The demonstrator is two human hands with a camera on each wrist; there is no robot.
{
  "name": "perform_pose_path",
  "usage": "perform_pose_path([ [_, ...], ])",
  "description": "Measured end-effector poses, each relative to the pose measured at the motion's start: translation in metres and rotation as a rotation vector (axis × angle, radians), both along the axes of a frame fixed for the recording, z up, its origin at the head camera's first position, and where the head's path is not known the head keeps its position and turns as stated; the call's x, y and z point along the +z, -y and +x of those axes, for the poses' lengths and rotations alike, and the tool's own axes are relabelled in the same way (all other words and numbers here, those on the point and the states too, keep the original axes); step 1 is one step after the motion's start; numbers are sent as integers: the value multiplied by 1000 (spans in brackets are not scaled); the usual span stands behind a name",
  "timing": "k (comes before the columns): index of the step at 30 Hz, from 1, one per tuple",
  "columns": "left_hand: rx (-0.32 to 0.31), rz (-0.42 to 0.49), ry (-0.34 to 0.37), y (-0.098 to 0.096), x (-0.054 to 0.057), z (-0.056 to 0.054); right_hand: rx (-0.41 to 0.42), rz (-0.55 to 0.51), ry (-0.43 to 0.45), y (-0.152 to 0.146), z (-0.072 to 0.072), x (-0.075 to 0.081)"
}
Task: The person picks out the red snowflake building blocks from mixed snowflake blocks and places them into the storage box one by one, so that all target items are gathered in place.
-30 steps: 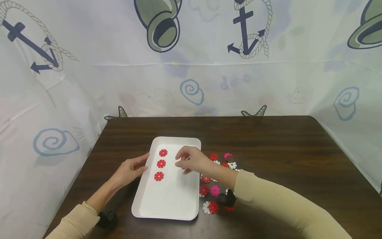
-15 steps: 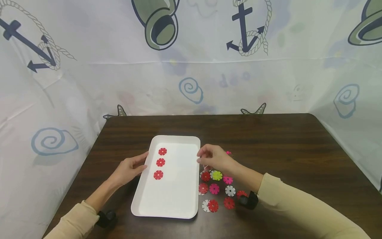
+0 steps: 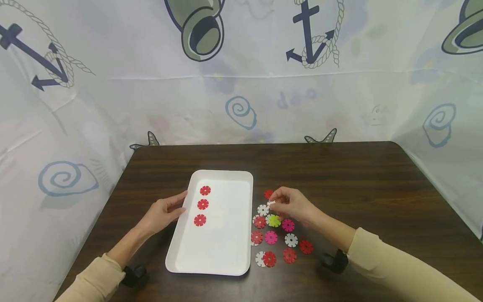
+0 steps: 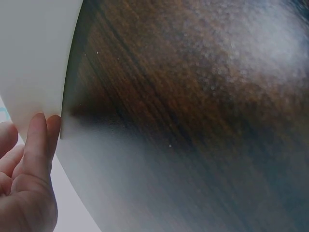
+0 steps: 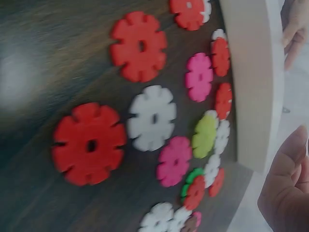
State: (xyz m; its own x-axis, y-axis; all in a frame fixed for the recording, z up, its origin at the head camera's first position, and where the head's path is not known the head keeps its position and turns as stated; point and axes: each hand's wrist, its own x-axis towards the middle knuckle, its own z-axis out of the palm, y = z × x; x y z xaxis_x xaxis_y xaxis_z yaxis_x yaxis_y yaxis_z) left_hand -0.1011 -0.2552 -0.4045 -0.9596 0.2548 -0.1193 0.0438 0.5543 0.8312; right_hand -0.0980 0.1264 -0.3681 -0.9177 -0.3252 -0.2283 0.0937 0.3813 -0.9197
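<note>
My left hand point(image 3: 163, 214) reaches the left side of a white tray point(image 3: 211, 256), thumb and fingers spread along its edge. In the left wrist view its fingers point(image 4: 36, 145) lie fairly straight against the tray's side. Three red notched discs point(image 3: 202, 204) form a column on the tray's left half. Right of the tray, my right hand point(image 3: 296, 205) hovers above scattered notched discs, loosely curled with the thumb near the index finger. A white disc point(image 3: 271, 203) shows just by its fingertips, and in the right wrist view nothing shows in the hand point(image 5: 289, 188).
Several flower-shaped discs lie on the dark wooden table point(image 3: 339, 176), including a yellow disc point(image 3: 274, 221), a pink disc point(image 3: 271, 238) and a red disc point(image 3: 306, 246). Some overlap. A patterned cloth point(image 3: 264, 100) hangs behind the table.
My right hand has moved right from above the tray, past its right edge, to over the loose discs. The left hand stays at the tray's left edge.
</note>
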Motion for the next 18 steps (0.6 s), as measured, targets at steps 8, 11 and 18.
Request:
perform_pose_path([
  [8, 4, -3, 0, 0, -1, 0, -27, 9, 25, -22, 8, -10],
  [11, 3, -3, 3, 0, -1, 1, -29, 6, 38, -30, 11, -14],
  [18, 6, -16, -2, -1, 1, 1, -39, 33, 68, -48, 19, -20],
])
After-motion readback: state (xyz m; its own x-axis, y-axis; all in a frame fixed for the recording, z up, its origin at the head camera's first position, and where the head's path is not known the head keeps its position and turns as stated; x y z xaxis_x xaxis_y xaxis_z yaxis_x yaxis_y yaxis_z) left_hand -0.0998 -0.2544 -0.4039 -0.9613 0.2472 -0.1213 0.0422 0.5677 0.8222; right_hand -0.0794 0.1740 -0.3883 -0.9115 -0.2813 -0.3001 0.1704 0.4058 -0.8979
